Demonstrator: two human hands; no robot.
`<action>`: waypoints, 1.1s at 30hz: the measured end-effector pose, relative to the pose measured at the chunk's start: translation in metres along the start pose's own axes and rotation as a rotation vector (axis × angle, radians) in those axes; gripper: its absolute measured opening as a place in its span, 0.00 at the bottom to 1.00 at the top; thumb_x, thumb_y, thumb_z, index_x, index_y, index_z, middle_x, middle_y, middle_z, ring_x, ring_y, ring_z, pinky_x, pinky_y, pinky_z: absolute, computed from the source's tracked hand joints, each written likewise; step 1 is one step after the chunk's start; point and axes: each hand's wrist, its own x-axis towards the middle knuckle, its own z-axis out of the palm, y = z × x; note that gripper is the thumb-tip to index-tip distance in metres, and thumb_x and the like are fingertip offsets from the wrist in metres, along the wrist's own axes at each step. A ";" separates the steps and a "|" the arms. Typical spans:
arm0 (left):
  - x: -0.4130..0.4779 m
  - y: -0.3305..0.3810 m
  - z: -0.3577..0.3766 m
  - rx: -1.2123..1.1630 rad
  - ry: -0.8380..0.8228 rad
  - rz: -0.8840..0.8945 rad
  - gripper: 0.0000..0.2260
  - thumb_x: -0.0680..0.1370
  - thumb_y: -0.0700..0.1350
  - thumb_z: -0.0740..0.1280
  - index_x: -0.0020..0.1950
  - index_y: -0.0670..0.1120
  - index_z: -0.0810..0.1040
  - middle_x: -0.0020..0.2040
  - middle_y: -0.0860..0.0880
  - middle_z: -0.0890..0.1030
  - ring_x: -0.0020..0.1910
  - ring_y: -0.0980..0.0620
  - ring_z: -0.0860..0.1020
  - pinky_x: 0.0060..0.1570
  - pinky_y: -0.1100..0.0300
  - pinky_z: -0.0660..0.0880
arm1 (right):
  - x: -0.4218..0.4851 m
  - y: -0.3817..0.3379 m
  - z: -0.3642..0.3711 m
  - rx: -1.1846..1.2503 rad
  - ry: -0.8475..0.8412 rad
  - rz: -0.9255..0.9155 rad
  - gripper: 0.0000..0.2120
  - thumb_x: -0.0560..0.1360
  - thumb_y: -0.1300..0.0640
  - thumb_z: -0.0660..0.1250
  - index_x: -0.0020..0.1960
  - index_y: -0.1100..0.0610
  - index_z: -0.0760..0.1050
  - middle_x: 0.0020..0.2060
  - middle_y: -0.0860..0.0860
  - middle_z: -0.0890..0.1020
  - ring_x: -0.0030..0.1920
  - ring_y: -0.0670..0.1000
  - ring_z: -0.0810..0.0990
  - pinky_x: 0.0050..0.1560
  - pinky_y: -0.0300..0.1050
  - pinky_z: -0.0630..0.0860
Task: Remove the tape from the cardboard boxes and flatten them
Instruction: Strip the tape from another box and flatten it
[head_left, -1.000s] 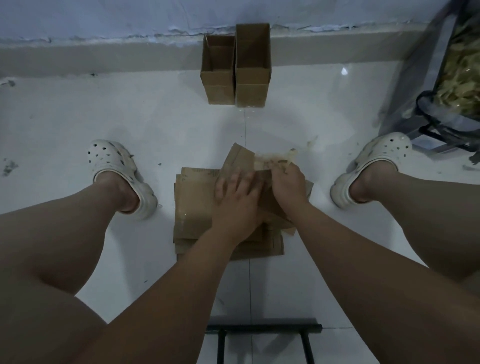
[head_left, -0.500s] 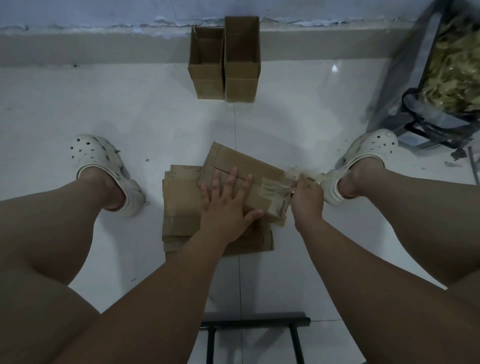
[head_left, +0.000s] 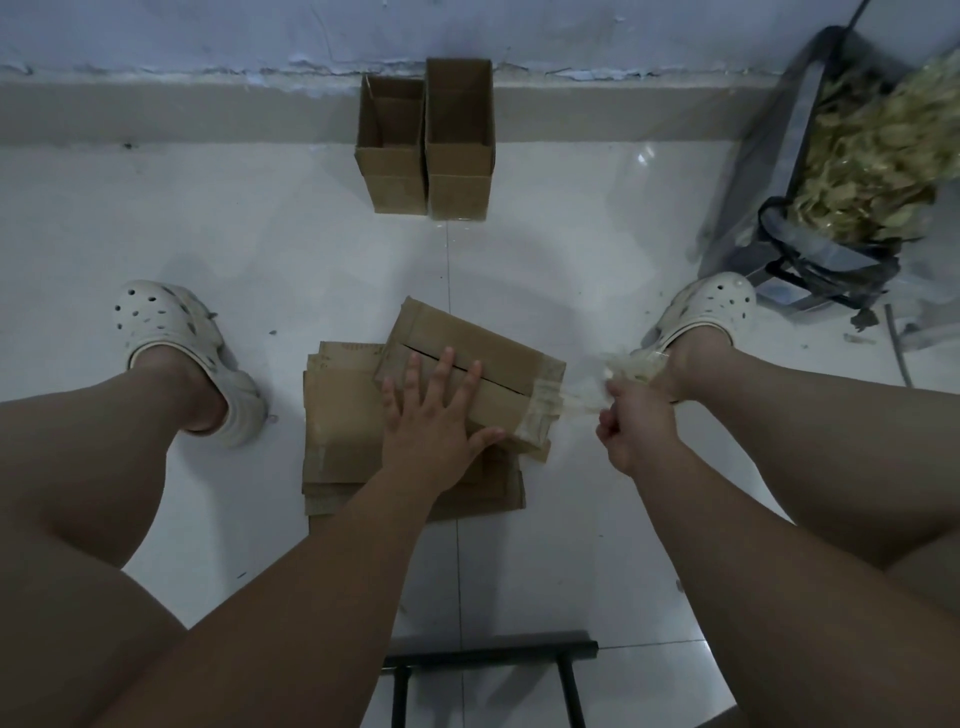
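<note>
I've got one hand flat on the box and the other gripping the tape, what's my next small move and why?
Probably pull the tape farther right with the right hand. The strip is taut but one end clings to the right end of the box, and the left hand presses the box on the flattened stack, so it should stay put.

Bare arms and legs, no sleeves in view, white perforated clogs (head_left: 171, 338) on both feet
</note>
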 end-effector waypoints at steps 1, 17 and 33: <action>0.001 0.001 0.000 0.004 0.000 -0.002 0.37 0.72 0.73 0.43 0.75 0.60 0.35 0.77 0.52 0.36 0.75 0.42 0.35 0.67 0.41 0.31 | -0.002 0.001 0.002 -0.251 -0.024 -0.110 0.09 0.74 0.62 0.67 0.51 0.56 0.69 0.35 0.51 0.69 0.30 0.47 0.68 0.30 0.41 0.66; -0.001 0.008 0.001 -0.028 0.035 0.010 0.37 0.73 0.72 0.48 0.76 0.59 0.37 0.77 0.52 0.37 0.74 0.42 0.34 0.66 0.41 0.29 | -0.006 0.012 0.038 -1.187 -0.033 -0.511 0.17 0.77 0.49 0.65 0.52 0.64 0.78 0.52 0.61 0.80 0.47 0.56 0.75 0.46 0.45 0.73; -0.001 0.006 0.002 -0.010 0.046 0.008 0.37 0.73 0.72 0.46 0.76 0.58 0.38 0.77 0.51 0.38 0.74 0.42 0.35 0.68 0.40 0.31 | 0.000 -0.007 0.034 -1.182 -0.287 -0.490 0.03 0.74 0.65 0.61 0.42 0.61 0.69 0.40 0.60 0.76 0.44 0.61 0.79 0.40 0.51 0.78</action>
